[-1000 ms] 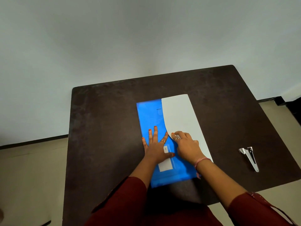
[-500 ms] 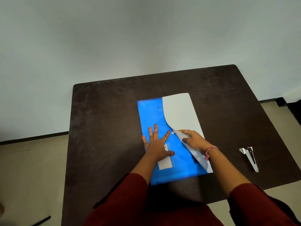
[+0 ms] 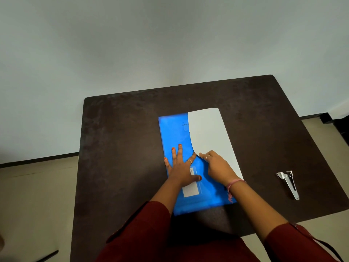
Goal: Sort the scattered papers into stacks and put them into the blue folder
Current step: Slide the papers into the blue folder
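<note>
Head view: my left hand [image 3: 179, 167] lies flat, fingers straight, pinning the blue folder [image 3: 173, 133] on the counter [image 3: 120, 148]; right hand [image 3: 217, 165] fingers curl on the papers' [image 3: 209, 133] edge, likely tucking them inside.

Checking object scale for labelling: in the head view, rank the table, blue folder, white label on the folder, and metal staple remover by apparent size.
1. table
2. blue folder
3. metal staple remover
4. white label

The last two look close; unsure.

A metal staple remover [image 3: 288, 184] lies near the right edge of the dark brown table [image 3: 120, 148] — pale wall [image 3: 132, 44] behind.
</note>
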Available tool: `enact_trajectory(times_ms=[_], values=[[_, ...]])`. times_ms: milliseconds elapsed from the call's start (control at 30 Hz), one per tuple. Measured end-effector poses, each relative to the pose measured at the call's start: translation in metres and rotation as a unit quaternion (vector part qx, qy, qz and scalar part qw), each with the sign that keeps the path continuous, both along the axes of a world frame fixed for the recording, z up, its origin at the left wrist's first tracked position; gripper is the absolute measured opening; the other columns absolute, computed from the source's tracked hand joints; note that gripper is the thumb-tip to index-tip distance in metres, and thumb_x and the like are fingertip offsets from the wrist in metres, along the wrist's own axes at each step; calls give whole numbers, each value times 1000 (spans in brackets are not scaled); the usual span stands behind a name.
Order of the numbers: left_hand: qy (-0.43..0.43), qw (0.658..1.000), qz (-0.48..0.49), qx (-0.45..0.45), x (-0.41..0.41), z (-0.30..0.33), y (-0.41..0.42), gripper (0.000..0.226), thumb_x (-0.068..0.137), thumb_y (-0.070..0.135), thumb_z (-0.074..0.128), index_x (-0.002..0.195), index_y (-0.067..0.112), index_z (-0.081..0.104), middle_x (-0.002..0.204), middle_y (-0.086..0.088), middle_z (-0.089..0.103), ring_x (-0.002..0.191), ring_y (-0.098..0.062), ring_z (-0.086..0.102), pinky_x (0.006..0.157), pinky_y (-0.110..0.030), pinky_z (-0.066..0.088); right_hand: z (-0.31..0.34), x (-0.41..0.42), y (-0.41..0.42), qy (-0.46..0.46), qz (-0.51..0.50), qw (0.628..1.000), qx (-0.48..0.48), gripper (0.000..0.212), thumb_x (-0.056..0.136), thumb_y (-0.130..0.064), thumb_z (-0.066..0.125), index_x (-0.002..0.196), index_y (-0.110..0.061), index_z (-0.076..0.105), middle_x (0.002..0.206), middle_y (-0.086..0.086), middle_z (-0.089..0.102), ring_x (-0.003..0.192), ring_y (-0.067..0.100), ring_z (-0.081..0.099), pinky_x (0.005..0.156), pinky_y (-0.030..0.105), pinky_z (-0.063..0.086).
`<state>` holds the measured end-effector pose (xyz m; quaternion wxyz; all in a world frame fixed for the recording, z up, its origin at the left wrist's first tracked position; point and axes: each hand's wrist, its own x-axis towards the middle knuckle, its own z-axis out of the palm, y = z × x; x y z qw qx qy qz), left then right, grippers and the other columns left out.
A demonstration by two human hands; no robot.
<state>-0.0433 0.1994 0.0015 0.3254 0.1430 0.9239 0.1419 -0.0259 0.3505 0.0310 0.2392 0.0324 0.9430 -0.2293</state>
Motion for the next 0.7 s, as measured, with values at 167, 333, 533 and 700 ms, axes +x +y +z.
enact_trajectory(times_ms=[167, 333, 533, 700], values=[[0, 1000, 2, 5, 0, 1, 0, 91, 82, 61, 61, 152, 40, 6, 153, -7, -36, 139, -32, -34, 108, -62, -16, 3, -1, -4, 2, 21, 998, 53, 44, 102, -18, 39, 145, -19, 37, 132, 4, 48, 115, 21, 50, 99, 31, 45], [-2, 1000, 3, 6, 0, 0, 0, 91, 82, 61, 60, 152, 40, 6, 152, -7, -37, 139, -31, -35, 108, -62, -16, 3, 3, -6, 27, 90, 992, 89, 40, 104, -35, 27, 140, -22, 40, 138, 3, 49, 120, 22, 50, 104, 44, 41], [5, 1000, 14, 14, 2, 1, 0, 95, 81, 59, 63, 152, 37, 4, 154, -6, -34, 141, -31, -32, 109, -61, -15, 11, 2, -10, -50, 83, 988, 118, 55, 102, -20, 38, 153, -21, 18, 160, -7, 12, 136, 22, 33, 106, 50, 40], [5, 999, 30, 26, 1, 0, 1, 107, 78, 58, 67, 152, 34, -6, 155, -5, -31, 142, -30, -31, 109, -62, -14, 11, 2, -19, -67, 108, 975, 180, 63, 99, -25, 47, 153, -18, 16, 161, -6, 5, 135, 24, 33, 100, 51, 41]])
